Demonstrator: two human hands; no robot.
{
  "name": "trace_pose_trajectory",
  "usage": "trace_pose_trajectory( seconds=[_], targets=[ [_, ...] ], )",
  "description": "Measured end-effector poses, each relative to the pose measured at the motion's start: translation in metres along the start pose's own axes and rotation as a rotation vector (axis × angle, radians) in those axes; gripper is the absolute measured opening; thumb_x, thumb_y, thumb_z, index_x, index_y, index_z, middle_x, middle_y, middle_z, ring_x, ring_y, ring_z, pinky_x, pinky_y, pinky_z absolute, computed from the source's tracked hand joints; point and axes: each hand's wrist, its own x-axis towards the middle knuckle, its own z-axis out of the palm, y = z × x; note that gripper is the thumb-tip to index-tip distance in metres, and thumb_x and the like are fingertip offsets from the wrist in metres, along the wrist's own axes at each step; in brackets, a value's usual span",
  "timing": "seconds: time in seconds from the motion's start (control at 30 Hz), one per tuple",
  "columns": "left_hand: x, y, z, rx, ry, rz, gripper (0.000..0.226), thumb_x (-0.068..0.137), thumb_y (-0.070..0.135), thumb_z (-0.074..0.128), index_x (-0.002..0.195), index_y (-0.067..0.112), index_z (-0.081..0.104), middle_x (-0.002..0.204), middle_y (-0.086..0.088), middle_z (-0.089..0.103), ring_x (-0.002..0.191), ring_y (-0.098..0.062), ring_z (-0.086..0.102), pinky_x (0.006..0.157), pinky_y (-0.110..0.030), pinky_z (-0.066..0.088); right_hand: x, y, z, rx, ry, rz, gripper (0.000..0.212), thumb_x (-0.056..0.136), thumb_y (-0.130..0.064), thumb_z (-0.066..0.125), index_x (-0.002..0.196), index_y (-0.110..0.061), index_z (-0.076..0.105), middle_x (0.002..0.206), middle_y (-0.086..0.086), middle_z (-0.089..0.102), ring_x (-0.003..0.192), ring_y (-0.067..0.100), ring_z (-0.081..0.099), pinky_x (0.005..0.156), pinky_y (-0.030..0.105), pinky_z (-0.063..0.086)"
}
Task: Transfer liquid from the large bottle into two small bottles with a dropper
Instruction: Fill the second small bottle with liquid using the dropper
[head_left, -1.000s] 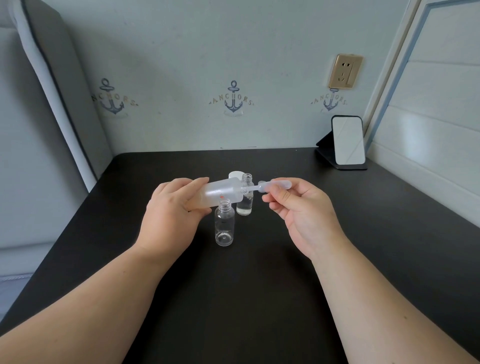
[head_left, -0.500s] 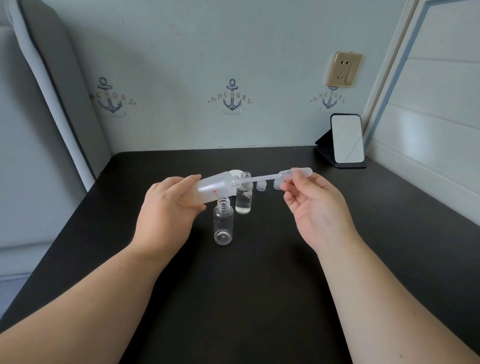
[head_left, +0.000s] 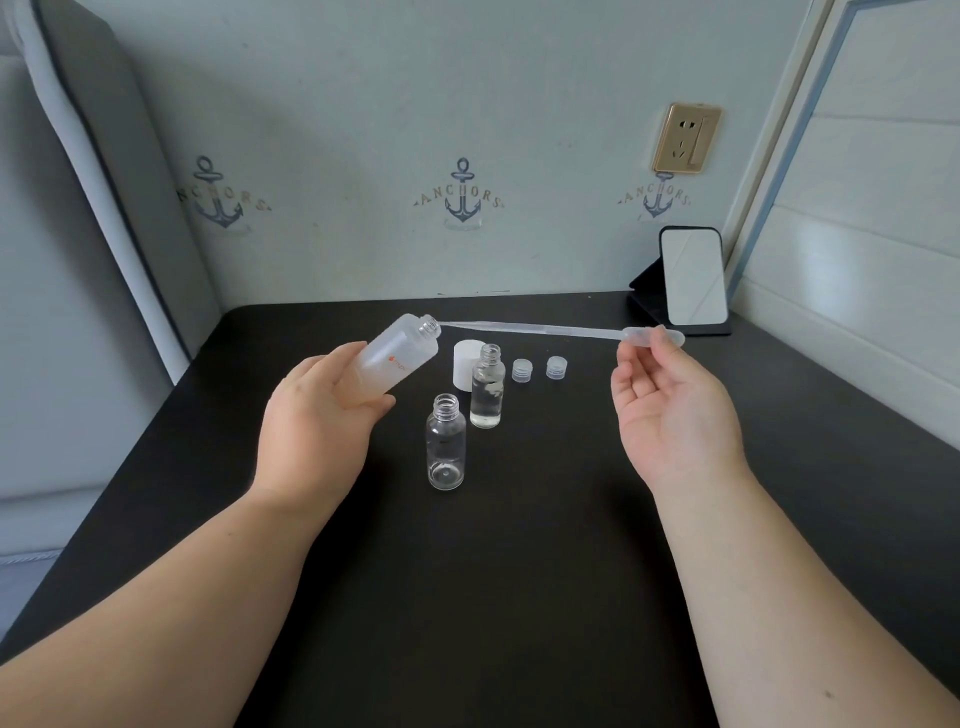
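Observation:
My left hand (head_left: 317, 421) grips the large frosted bottle (head_left: 397, 358), tilted with its open mouth up and to the right. My right hand (head_left: 670, 410) pinches the bulb of a clear plastic dropper (head_left: 550, 329) that lies almost level; its tip sits just at the large bottle's mouth. Two small clear bottles stand open on the black table between my hands. The nearer small bottle (head_left: 445, 442) looks empty. The farther small bottle (head_left: 488, 387) holds some clear liquid.
A white cap (head_left: 464, 364) stands behind the farther small bottle. Two small clear caps (head_left: 521, 371) (head_left: 556, 367) lie to its right. A small mirror on a black stand (head_left: 691, 278) is at the table's (head_left: 519, 571) back right corner, by the wall.
My right hand has drawn the dropper out of the large bottle and moved right. The dropper was deep inside the neck; now only its tip is at the mouth. The caps are uncovered.

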Motion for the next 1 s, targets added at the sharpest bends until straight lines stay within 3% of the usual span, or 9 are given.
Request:
trace_pose_trajectory(
  seconds=[0.1, 0.23, 0.37, 0.43, 0.5, 0.6, 0.73, 0.9, 1.0],
  targets=[
    [0.000, 0.001, -0.001, -0.055, -0.008, -0.016, 0.039, 0.087, 0.031, 0.074, 0.123, 0.039, 0.061, 0.105, 0.016, 0.062, 0.098, -0.008, 0.055, 0.078, -0.023, 0.039, 0.001, -0.002, -0.001, 0.036, 0.002, 0.003, 0.023, 0.094, -0.010, 0.069, 0.074, -0.006, 0.080, 0.090, 0.008, 0.077, 0.076, 0.017, 0.073, 0.067, 0.024, 0.056],
    [0.000, 0.002, 0.000, -0.142, -0.023, -0.062, 0.030, 0.088, 0.033, 0.073, 0.110, 0.046, 0.057, 0.097, 0.019, 0.064, 0.092, -0.006, 0.059, 0.074, -0.026, 0.044, 0.001, -0.003, -0.002, 0.044, -0.010, 0.000, 0.017, 0.094, -0.008, 0.068, 0.078, -0.006, 0.075, 0.082, 0.005, 0.073, 0.070, 0.015, 0.068, 0.062, 0.023, 0.052],
    [0.000, 0.003, 0.001, -0.186, -0.039, -0.136, 0.037, 0.089, 0.039, 0.074, 0.121, 0.042, 0.055, 0.097, 0.023, 0.063, 0.087, 0.004, 0.062, 0.068, -0.019, 0.044, 0.002, -0.001, -0.002, 0.047, -0.014, 0.001, 0.022, 0.092, -0.009, 0.068, 0.072, -0.012, 0.075, 0.074, 0.003, 0.068, 0.062, 0.015, 0.061, 0.058, 0.022, 0.048],
    [0.000, 0.003, 0.002, -0.189, -0.038, -0.156, 0.046, 0.088, 0.043, 0.074, 0.129, 0.035, 0.055, 0.104, 0.023, 0.061, 0.093, 0.001, 0.061, 0.069, -0.016, 0.041, 0.002, -0.001, -0.002, 0.038, -0.016, 0.002, 0.030, 0.093, -0.009, 0.067, 0.065, -0.015, 0.077, 0.074, 0.003, 0.068, 0.060, 0.014, 0.060, 0.058, 0.022, 0.048],
    [0.001, 0.004, 0.003, -0.199, -0.036, -0.172, 0.048, 0.086, 0.044, 0.076, 0.127, 0.034, 0.054, 0.104, 0.024, 0.060, 0.094, 0.000, 0.060, 0.069, -0.015, 0.040, 0.002, -0.001, -0.002, 0.029, -0.007, 0.002, 0.023, 0.092, -0.008, 0.067, 0.072, -0.013, 0.077, 0.075, 0.004, 0.068, 0.060, 0.014, 0.060, 0.058, 0.022, 0.048],
    [0.000, 0.006, 0.002, -0.207, -0.046, -0.176, 0.044, 0.084, 0.044, 0.078, 0.117, 0.042, 0.048, 0.095, 0.031, 0.056, 0.084, 0.011, 0.056, 0.064, -0.013, 0.038, 0.003, -0.001, -0.003, 0.027, 0.005, -0.001, 0.007, 0.092, -0.008, 0.068, 0.086, -0.008, 0.070, 0.076, 0.005, 0.069, 0.060, 0.014, 0.060, 0.057, 0.022, 0.048],
    [-0.002, 0.009, -0.001, -0.254, -0.072, -0.153, 0.049, 0.082, 0.048, 0.077, 0.118, 0.043, 0.044, 0.098, 0.031, 0.054, 0.084, 0.020, 0.056, 0.065, -0.011, 0.039, 0.005, 0.000, -0.004, 0.016, 0.011, -0.006, 0.010, 0.092, -0.008, 0.068, 0.084, -0.010, 0.071, 0.076, 0.006, 0.069, 0.061, 0.015, 0.060, 0.059, 0.022, 0.048],
    [-0.007, 0.013, -0.008, -0.386, 0.129, -0.100, 0.040, 0.095, 0.049, 0.061, 0.131, 0.032, 0.051, 0.113, 0.021, 0.059, 0.100, 0.014, 0.056, 0.073, -0.009, 0.045, 0.004, 0.000, -0.002, -0.003, -0.007, -0.008, 0.023, 0.093, -0.008, 0.066, 0.074, -0.015, 0.076, 0.076, 0.005, 0.069, 0.061, 0.014, 0.060, 0.059, 0.022, 0.048],
    [-0.012, 0.018, -0.016, -0.367, 0.248, 0.041, 0.015, 0.095, 0.046, 0.056, 0.109, 0.040, 0.056, 0.098, 0.017, 0.060, 0.087, 0.003, 0.058, 0.070, -0.005, 0.045, 0.003, -0.001, -0.001, -0.020, -0.031, -0.017, 0.036, 0.095, -0.010, 0.065, 0.062, -0.017, 0.078, 0.074, 0.003, 0.069, 0.061, 0.013, 0.060, 0.061, 0.021, 0.047]
  ],
)
